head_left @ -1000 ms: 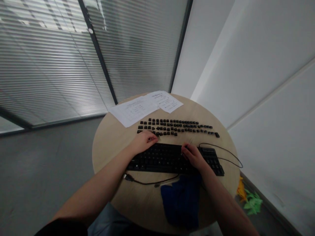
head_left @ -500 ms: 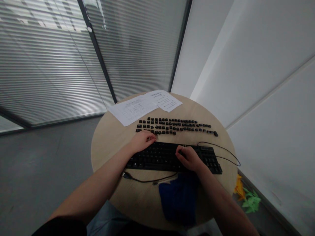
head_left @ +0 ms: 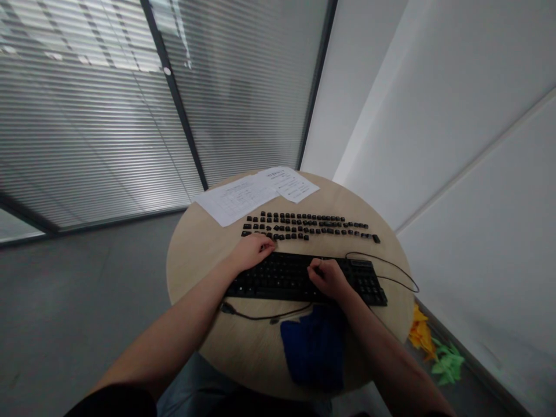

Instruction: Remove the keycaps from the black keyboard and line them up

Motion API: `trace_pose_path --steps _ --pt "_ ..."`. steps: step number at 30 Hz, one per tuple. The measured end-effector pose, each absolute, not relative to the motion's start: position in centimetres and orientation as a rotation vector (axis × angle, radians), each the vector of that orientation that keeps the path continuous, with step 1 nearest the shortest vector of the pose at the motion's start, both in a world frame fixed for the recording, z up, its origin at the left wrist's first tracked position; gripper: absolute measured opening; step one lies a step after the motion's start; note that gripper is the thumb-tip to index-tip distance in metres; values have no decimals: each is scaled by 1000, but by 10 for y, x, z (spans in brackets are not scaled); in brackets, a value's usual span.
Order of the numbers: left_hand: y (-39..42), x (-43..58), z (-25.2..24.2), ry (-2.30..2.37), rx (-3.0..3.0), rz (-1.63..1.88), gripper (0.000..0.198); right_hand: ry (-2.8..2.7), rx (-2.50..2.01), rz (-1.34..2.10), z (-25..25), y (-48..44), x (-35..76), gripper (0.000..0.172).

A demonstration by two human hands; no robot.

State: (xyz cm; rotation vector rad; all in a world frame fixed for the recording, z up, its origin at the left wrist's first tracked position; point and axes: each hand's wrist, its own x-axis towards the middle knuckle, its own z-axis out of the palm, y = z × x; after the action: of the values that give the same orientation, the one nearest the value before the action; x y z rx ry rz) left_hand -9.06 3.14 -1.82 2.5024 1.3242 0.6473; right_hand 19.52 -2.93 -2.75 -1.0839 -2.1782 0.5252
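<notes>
A black keyboard (head_left: 278, 284) lies across the round table, its lower rows facing me. My left hand (head_left: 254, 250) rests over its upper left edge, fingers curled together close to the loose keycaps; anything inside them is hidden. Over the right-centre keys, my right hand (head_left: 329, 278) has its thumb and fingers pinched. A thin pale glint shows at those fingertips, too small to name. Beyond the keyboard, several black keycaps (head_left: 299, 229) lie in rows on the tabletop.
Printed paper sheets (head_left: 243, 197) lie at the back of the table (head_left: 195, 243). A blue cloth (head_left: 313, 350) sits at the front, beside a cable with a plug (head_left: 228, 308). Another cable (head_left: 403, 269) loops right. Orange and green items (head_left: 447, 362) are on the floor near the wall.
The view has shifted slightly, moving the table a little within the picture. Both hands keep nearly the same places and curled poses over the keyboard.
</notes>
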Motion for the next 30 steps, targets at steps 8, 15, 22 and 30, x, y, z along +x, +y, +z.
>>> trace_pose_path --steps 8,15,22,30 --pt "27 -89 -15 1365 2537 602 18 -1658 -1164 721 -39 -23 198 30" --pt "25 -89 -10 1379 2643 542 18 -1477 -1178 785 -35 -18 201 29" --pt "1 -49 27 1226 2659 671 13 -1594 -1233 700 -33 -16 202 29" --pt "-10 2 33 1111 2477 552 20 -1669 -1185 609 -22 -21 201 30"
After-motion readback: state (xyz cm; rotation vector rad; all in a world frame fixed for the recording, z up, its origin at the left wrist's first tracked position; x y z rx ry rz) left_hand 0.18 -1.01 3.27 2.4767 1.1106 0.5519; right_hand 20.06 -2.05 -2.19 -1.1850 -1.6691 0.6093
